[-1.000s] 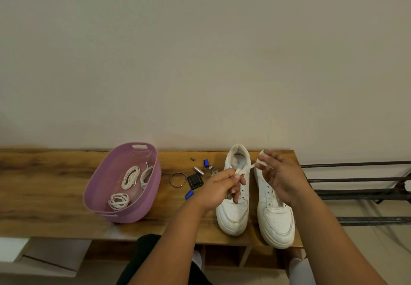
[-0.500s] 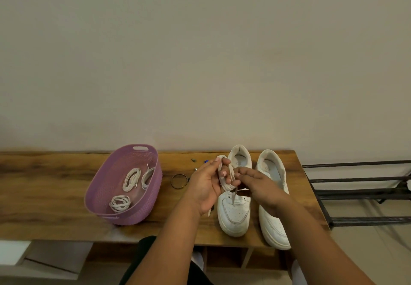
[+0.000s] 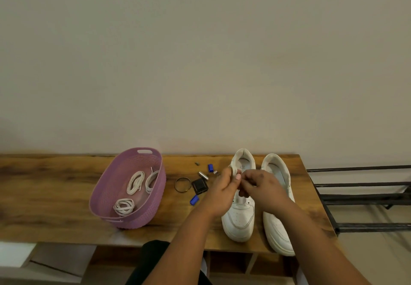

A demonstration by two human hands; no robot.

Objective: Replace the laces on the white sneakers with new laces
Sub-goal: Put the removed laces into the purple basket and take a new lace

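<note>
Two white sneakers stand side by side on the wooden table [image 3: 44, 195], toes toward me: the left sneaker [image 3: 239, 220] and the right sneaker [image 3: 278, 229]. Both hands meet above the left sneaker's opening. My left hand [image 3: 222, 193] grips a bundled white lace [image 3: 233, 170] between thumb and fingers. My right hand [image 3: 262, 186] pinches the same lace from the right side; most of the lace is hidden between the fingers. A purple basket [image 3: 106, 198] on the left holds three coiled white laces [image 3: 134, 182].
Small items lie between basket and shoes: a ring [image 3: 182, 185], a black square piece [image 3: 199, 186], blue caps [image 3: 194, 200] and a metal cylinder [image 3: 203, 175]. A dark metal rack [image 3: 360, 198] stands right of the table. A plain wall rises behind.
The lace was stretched between both hands a second ago; it is now gathered into a small bundle, and the hands have closed together over the left sneaker.
</note>
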